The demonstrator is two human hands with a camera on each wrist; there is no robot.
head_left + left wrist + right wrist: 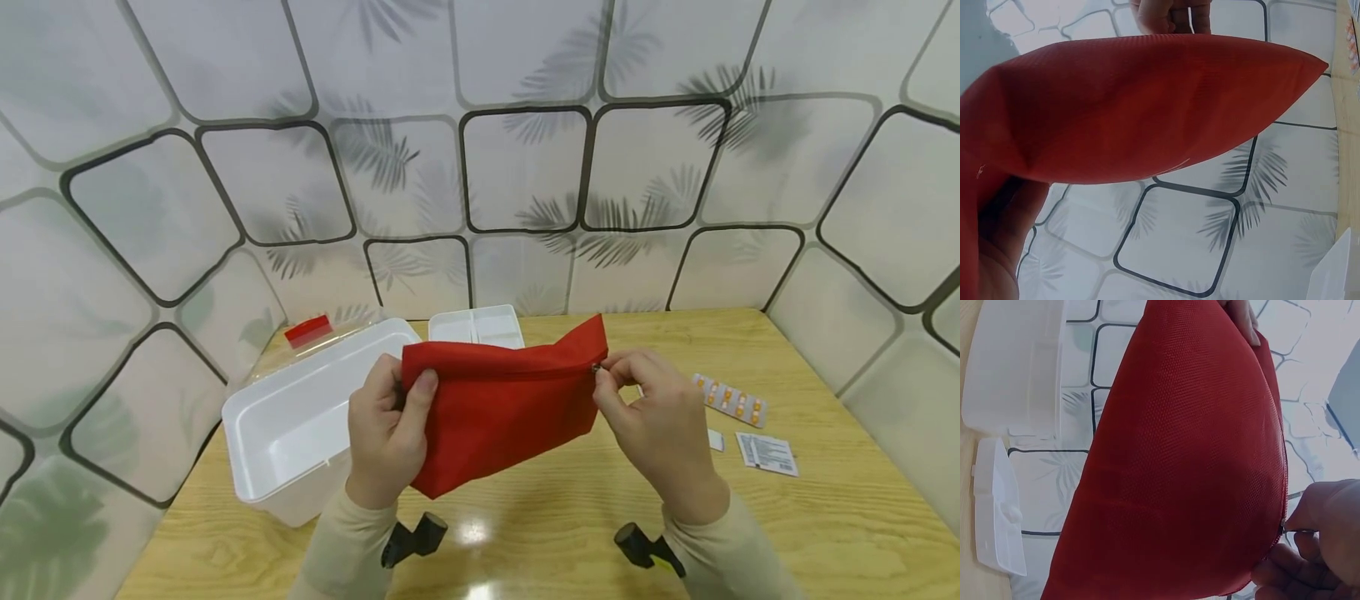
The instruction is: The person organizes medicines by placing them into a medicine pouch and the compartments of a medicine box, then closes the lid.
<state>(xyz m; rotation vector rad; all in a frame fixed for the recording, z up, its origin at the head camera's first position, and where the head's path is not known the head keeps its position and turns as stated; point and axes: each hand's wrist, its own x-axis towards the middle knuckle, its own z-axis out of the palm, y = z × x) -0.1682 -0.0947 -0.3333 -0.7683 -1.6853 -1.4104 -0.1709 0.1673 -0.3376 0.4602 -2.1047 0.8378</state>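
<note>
A red zippered pouch is held up above the table between both hands. My left hand grips its left end, with the thumb on the front face. At the pouch's right end my right hand pinches the zipper pull between thumb and finger. The zipper runs along the top edge and looks closed in the head view. In the left wrist view the pouch bulges and hides most of the left hand. Whatever is inside the pouch is hidden.
A white plastic box stands at the left, with a clear bag with a red strip behind it. A white divided tray sits at the back. Right of the hands lie a blister pack and a small printed packet.
</note>
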